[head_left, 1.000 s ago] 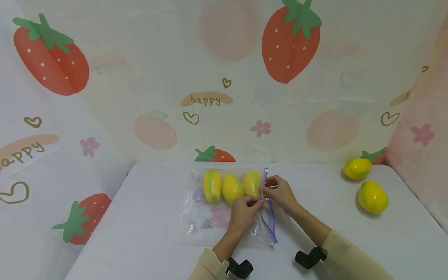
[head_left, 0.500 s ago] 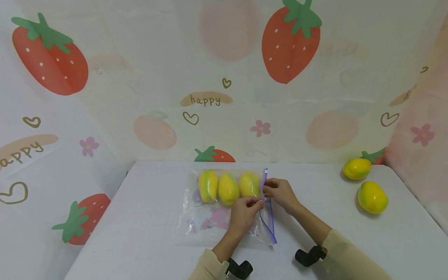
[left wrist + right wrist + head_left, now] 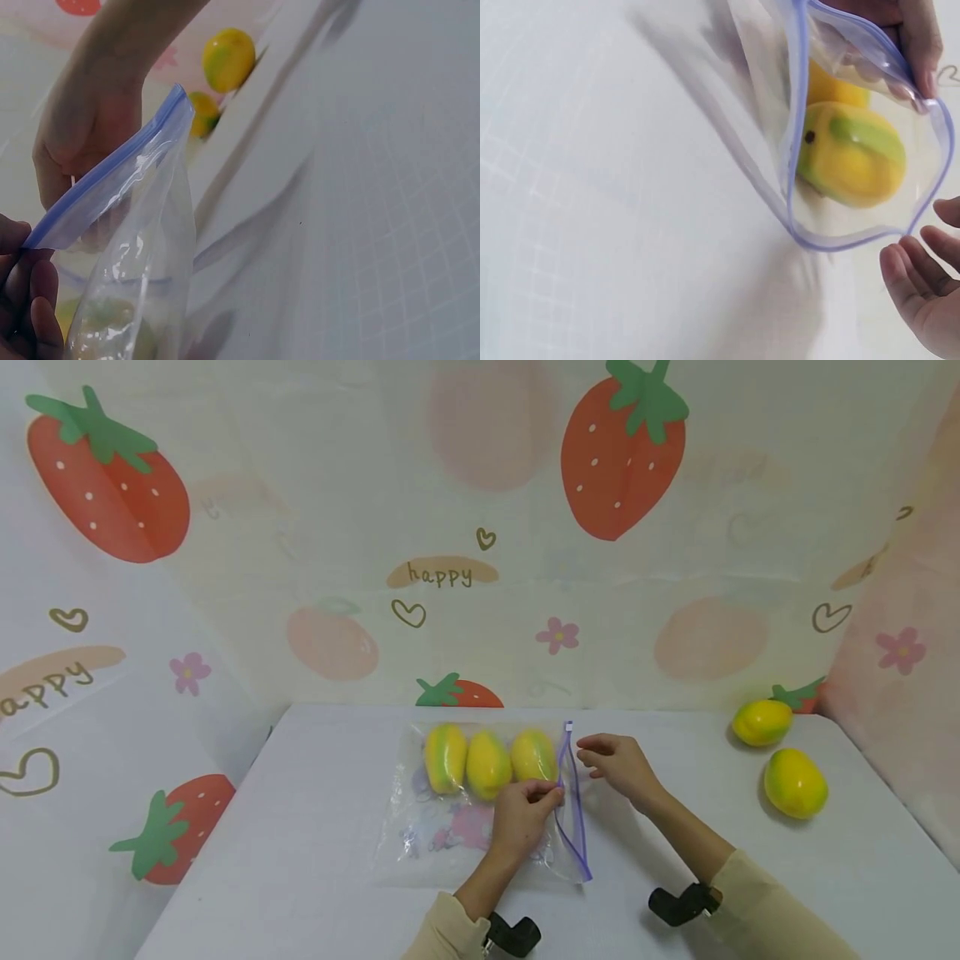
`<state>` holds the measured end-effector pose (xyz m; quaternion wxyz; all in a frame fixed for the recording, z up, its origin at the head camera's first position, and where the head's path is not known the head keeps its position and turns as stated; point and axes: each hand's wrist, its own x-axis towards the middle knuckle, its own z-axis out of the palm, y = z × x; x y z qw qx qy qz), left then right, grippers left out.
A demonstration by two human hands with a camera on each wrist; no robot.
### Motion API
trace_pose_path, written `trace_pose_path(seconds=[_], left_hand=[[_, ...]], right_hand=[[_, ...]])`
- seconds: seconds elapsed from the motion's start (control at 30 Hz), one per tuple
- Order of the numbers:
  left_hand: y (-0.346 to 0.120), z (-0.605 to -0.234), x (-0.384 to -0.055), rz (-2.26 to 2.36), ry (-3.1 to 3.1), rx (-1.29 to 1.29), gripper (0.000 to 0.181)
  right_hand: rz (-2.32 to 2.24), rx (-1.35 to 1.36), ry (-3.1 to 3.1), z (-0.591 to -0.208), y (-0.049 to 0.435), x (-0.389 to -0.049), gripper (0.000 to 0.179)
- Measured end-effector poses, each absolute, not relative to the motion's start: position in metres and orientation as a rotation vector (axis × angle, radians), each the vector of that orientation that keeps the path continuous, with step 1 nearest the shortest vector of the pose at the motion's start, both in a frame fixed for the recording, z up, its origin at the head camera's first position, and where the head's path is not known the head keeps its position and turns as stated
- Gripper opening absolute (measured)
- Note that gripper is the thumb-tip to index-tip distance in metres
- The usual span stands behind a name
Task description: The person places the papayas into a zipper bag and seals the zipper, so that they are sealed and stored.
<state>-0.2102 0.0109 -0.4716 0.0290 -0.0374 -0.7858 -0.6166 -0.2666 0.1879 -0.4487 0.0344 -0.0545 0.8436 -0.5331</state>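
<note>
A clear zip bag (image 3: pixel 408 860) with a purple zip edge (image 3: pixel 576 810) lies on the white table, its mouth toward the right. Inside, along its far side, are three yellow-green mangoes (image 3: pixel 489 766). My left hand (image 3: pixel 520 821) pinches the bag's upper zip edge between thumb and fingers. The right wrist view shows that edge lifted, the mouth gaping, and a mango (image 3: pixel 859 157) within. Just right of the mouth, my right hand (image 3: pixel 621 768) hovers with loosely bent fingers and holds nothing. In the right wrist view its fingertips (image 3: pixel 892 262) are close to the bag's rim.
Two more mangoes, one farther back (image 3: pixel 762 722) and one nearer (image 3: pixel 797 783), lie at the table's right side. A printed cloth wall (image 3: pixel 337 527) stands behind the table. Each wrist carries a black camera (image 3: pixel 681 905).
My right hand has drawn back from the bag's mouth, to the right. The mangoes in the bag have shifted slightly left. My left hand keeps its pinch on the edge.
</note>
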Motion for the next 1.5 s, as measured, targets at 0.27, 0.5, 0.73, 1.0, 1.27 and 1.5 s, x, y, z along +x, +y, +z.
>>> trace_pose_path(seconds=[0.27,0.5,0.73,1.0,1.27,1.5], left_hand=[[0.011,-0.470,-0.209,-1.913,-2.438,-0.083,0.018],[0.011,-0.468,-0.209,-1.934,-2.431,-0.086,0.018],[0.011,-0.469,-0.208,-1.942,-2.423,-0.099,0.018],[0.010,-0.464,-0.205,-1.944,-2.418,-0.089,0.017],[0.010,-0.462,-0.207,-1.938,-2.415,-0.075,0.018],[0.010,-0.463,-0.208,-1.957,-2.393,-0.084,0.018]], right_hand=[[-1.632,-0.163,2.624,-0.439,0.204,-0.265,0.036],[-1.592,-0.175,2.650,-0.428,0.222,-0.266,0.037],[-1.521,-0.135,2.721,-0.415,0.244,-0.266,0.039],[-1.441,-0.068,2.769,-0.404,0.264,-0.262,0.043],[-1.380,-0.005,2.798,-0.404,0.284,-0.260,0.049],[-1.387,0.039,2.825,-0.401,0.300,-0.257,0.051]])
